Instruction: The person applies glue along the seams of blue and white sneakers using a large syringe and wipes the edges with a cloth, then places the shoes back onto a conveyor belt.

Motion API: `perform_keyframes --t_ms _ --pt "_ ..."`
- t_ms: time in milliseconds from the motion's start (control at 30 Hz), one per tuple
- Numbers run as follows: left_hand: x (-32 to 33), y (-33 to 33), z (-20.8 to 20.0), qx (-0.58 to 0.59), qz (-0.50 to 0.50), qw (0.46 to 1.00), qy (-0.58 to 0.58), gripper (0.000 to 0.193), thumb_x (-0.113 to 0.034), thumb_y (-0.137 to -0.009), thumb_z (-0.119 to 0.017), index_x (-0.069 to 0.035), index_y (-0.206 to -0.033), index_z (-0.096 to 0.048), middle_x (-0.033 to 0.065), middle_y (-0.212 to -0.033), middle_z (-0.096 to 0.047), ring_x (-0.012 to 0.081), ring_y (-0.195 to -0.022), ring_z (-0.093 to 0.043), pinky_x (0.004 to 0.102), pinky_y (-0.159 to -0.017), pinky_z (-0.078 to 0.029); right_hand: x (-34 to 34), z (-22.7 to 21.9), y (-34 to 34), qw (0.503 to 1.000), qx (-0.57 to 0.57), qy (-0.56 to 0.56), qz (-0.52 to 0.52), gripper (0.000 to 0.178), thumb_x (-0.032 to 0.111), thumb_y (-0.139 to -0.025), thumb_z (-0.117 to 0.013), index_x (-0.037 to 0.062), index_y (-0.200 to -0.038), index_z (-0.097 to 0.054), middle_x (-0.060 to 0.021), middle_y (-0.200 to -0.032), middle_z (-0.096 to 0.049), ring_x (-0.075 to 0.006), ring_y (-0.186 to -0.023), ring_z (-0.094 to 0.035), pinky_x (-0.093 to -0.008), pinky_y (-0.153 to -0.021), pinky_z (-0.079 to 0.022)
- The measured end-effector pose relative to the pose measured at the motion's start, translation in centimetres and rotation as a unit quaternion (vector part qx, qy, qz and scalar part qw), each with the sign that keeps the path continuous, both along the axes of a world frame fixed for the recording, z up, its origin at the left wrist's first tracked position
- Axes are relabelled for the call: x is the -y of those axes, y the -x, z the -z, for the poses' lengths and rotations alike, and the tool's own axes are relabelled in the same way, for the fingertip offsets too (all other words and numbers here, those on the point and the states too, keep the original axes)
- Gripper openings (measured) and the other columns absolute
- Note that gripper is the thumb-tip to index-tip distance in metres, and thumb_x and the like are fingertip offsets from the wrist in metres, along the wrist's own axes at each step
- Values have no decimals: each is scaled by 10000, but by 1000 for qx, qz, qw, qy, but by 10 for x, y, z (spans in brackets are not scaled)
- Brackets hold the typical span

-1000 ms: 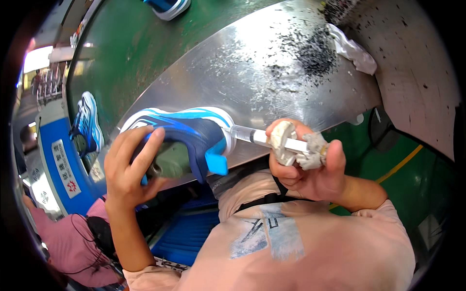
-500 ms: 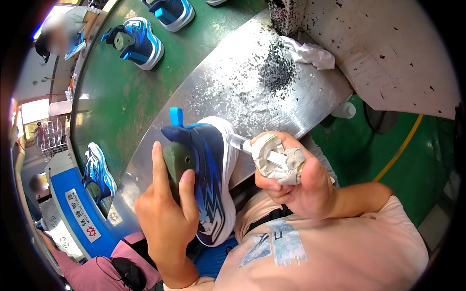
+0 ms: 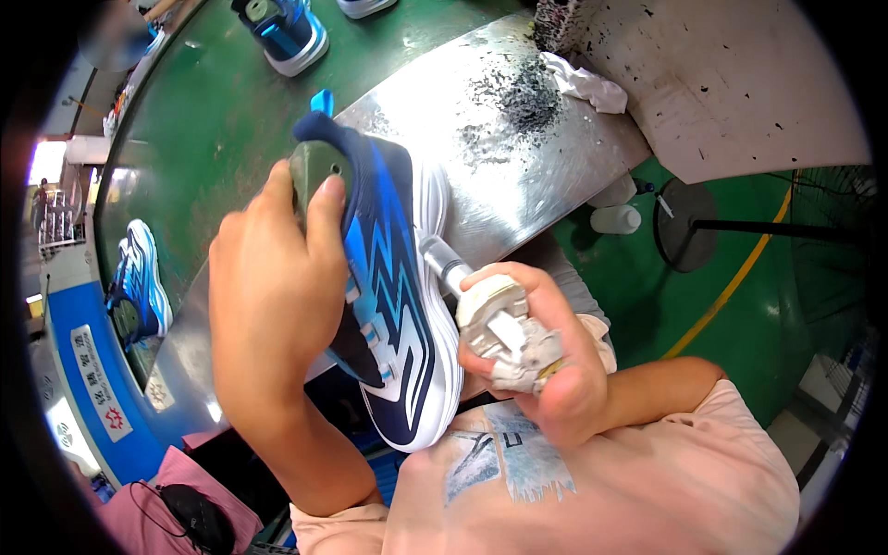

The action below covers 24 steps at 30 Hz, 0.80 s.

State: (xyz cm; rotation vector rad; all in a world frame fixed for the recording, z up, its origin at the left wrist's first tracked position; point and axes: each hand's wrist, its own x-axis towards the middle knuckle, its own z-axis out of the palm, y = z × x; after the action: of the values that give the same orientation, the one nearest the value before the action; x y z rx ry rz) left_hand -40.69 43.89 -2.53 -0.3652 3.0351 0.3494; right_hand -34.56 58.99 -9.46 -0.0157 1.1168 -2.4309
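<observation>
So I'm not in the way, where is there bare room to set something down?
Widest bare patch: the green worktop between the far-left shoe and the upper shoe. Crowded: around the held shoe, left hand, right hand and syringe. Black specks litter the metal sheet by the white cloth.

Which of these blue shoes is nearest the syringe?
The shoe held in the left hand: the syringe in the right hand points at its white sole. The far-left shoe and the shoes by the top edge are farther off.
</observation>
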Motion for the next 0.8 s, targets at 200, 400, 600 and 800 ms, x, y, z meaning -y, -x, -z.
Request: perform_keyframes --t_ms 200,400,600,800 --pt "-24 5 43 -123 33 988 88 299 -236 -777 -538 -47 -1008 -553 193 -836 -550 320 -834 -542 396 -711 -417 -58 64 90 955 242 167 -39 631 618 -757 -391 53 -1036 -421 16 -605 -299 -71 -485 -228 -193 -403 -193" --pt "22 -10 70 -159 240 958 6 319 -110 -645 -644 -64 -950 -559 152 -1039 -514 365 -1104 -411 495 -948 -275 5 111 184 853 309 301 -293 553 569 -802 -372 68 -1019 -463 39 -613 -252 -66 -492 -199 -177 -404 -169" --pt "48 -93 106 -317 187 923 110 159 -61 -675 -569 -119 -815 -522 130 -863 -587 288 -824 -601 388 -747 -476 89 40 178 819 125 14 -560 755 726 -709 -323 68 -1047 -470 44 -537 -287 -47 -433 -199 -166 -356 -147" --pt "9 -130 134 -369 73 906 191 268 -217 -765 -592 -201 -963 -412 36 -1000 -550 203 -922 -580 367 -856 -427 64 -18 149 789 -131 -174 -575 913 754 -695 -292 -96 -1016 -391 12 -558 -415 -32 -426 -343 -149 -369 -237"
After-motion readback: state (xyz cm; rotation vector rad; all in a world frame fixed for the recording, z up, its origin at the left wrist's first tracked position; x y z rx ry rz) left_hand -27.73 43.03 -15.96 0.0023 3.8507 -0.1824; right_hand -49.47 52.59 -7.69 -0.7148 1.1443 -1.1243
